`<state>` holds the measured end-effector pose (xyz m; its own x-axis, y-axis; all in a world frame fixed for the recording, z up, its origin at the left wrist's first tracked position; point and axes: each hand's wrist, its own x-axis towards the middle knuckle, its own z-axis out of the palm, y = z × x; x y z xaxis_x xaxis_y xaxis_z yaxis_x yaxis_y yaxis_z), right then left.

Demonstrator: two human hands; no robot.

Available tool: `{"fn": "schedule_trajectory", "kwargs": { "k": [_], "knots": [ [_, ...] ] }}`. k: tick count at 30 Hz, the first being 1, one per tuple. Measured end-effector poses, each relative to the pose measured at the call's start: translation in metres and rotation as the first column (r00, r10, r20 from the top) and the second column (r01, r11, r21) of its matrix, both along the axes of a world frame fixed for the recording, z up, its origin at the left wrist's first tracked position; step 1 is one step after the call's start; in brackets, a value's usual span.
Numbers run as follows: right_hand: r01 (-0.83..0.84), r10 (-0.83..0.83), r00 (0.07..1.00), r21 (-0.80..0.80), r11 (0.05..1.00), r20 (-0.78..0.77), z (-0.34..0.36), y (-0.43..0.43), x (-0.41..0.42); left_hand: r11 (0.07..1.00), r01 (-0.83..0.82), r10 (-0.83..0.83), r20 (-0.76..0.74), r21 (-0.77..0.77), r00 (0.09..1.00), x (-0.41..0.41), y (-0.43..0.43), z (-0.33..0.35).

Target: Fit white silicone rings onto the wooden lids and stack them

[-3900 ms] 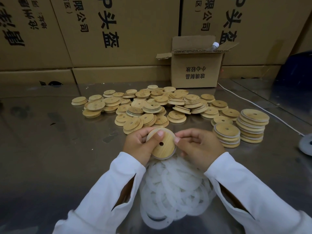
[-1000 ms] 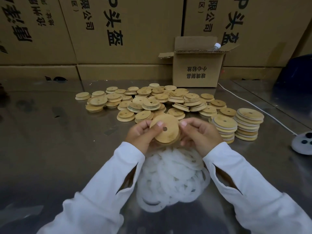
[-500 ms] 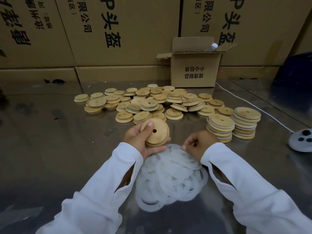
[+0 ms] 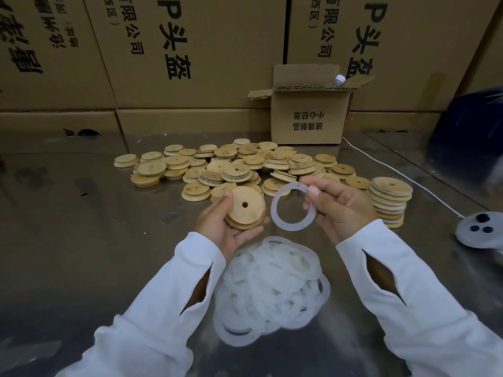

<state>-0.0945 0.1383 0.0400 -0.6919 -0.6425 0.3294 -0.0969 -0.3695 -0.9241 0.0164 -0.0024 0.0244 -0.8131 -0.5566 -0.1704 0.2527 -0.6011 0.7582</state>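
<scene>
The left hand (image 4: pixel 217 227) cups the round holed wooden lid (image 4: pixel 246 210), the right hand (image 4: pixel 340 210) pinches a thin white silicone ring (image 4: pixel 292 227) (just apart); best to hook one edge first, then stretch evenly

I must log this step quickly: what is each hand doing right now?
Left hand: holds a wooden lid.
Right hand: pinches one white silicone ring.

Dim, warm light overall. The steel table (image 4: pixel 81 240) shows dull reflections (smeared, low contrast). Wide-angle bending and softness at the edges.
</scene>
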Motion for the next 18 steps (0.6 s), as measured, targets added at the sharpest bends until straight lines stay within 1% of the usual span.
{"fn": "schedule_trajectory", "kwargs": {
  "k": [2, 5, 8, 9, 10, 12, 13, 15, 18],
  "knots": [
    [-0.027, 0.030, 0.997, 0.048, 0.998, -0.073, -0.003, -0.004, 0.006, 0.999, 0.041, -0.041, 0.001, 0.035, 0.999, -0.002, 0.001, 0.002],
    [-0.079, 0.090, 0.990, 0.094, 0.992, -0.111, -0.007, -0.010, 0.015, 0.990, 0.139, -0.139, 0.007, 0.004, 0.990, -0.004, 0.004, 0.004],
    [-0.021, 0.043, 0.981, 0.120, 0.993, -0.188, -0.008, -0.012, 0.018, 0.978, 0.206, -0.206, -0.022, -0.012, 0.978, -0.006, 0.009, 0.005],
    [0.009, 0.016, 0.977, 0.116, 0.993, -0.210, -0.008, -0.012, 0.018, 0.977, 0.206, -0.207, -0.003, -0.058, 0.978, -0.006, 0.010, 0.004],
    [0.040, -0.015, 0.974, 0.107, 0.993, -0.225, -0.007, -0.012, 0.019, 0.969, 0.202, -0.198, 0.041, -0.139, 0.979, -0.005, 0.011, 0.003],
    [0.106, -0.083, 0.970, 0.088, 0.990, -0.230, -0.006, -0.012, 0.019, 0.924, 0.211, -0.188, 0.101, -0.319, 0.977, -0.005, 0.013, 0.000],
    [0.138, -0.117, 0.967, 0.077, 0.987, -0.228, -0.006, -0.012, 0.019, 0.900, 0.216, -0.195, 0.094, -0.379, 0.976, -0.004, 0.014, -0.002],
    [0.189, -0.174, 0.962, 0.056, 0.980, -0.208, -0.006, -0.012, 0.016, 0.880, 0.225, -0.220, 0.061, -0.418, 0.974, -0.003, 0.018, -0.005],
    [0.225, -0.212, 0.958, 0.050, 0.973, -0.195, -0.007, -0.011, 0.015, 0.876, 0.233, -0.233, 0.053, -0.422, 0.971, -0.004, 0.019, -0.006]
  ]
}}
